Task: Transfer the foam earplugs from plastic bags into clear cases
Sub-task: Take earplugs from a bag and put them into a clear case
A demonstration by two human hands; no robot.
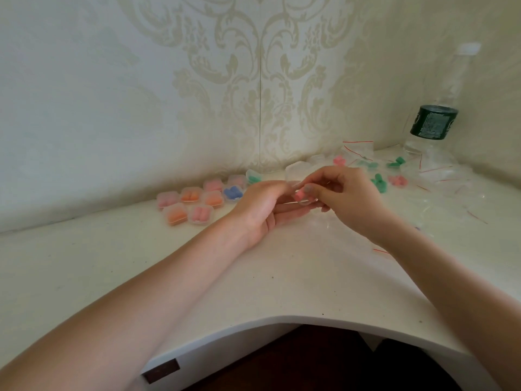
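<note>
- Here the right hand pinches a pink earplug at its fingertips, near the tabletop's back edge.
- The left hand, fingers curled, seemingly holds a clear case just beneath.

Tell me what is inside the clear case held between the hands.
A pink earplug shows inside the clear case, pressed by the right hand. The left hand holds the case from below. Fingers cover the rest, so a second earplug cannot be confirmed.
</note>
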